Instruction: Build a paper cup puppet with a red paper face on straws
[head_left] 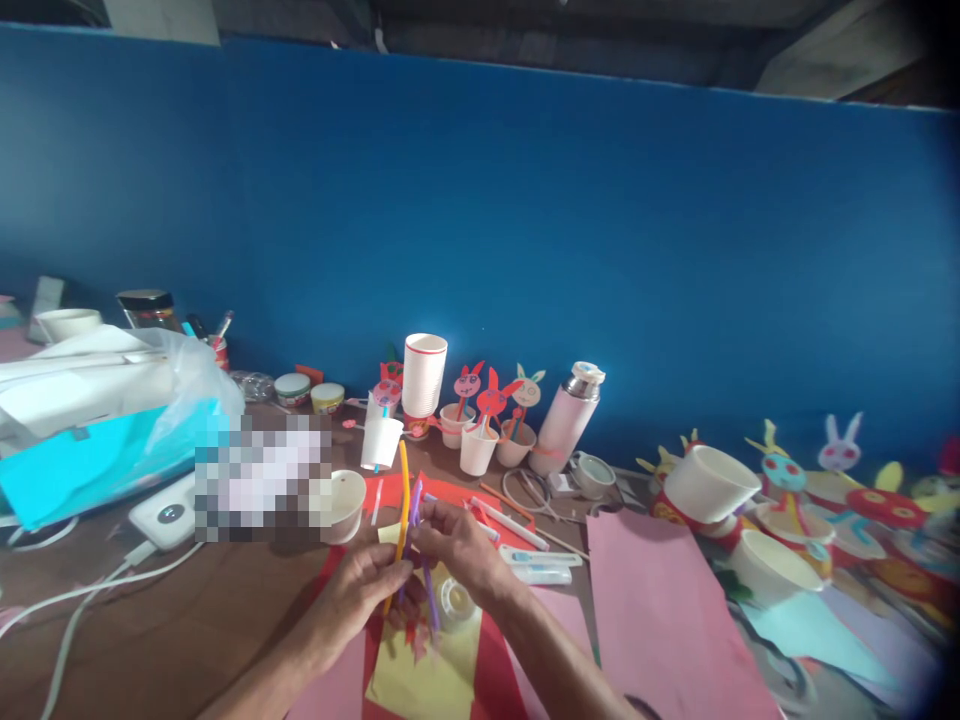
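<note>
Low in the middle of the head view, my left hand [364,590] pinches an orange-yellow drinking straw [405,490] that stands nearly upright. My right hand [461,550] is closed on a purple straw [431,598], whose ends show above and below the fingers. The two straws are close together, and the fingers partly hide where they meet. Beneath the hands lie yellow paper [435,670] and small reddish scraps [416,640]. A roll of clear tape [456,603] rests just below my right hand.
Paper cups with rabbit-face figures [493,400] stand along the blue wall [480,220], near a stack of cups [425,375] and a pink thermos [564,425]. Pink paper [667,610] and a cutter [540,557] lie right. A power bank [165,512] with cables lies left.
</note>
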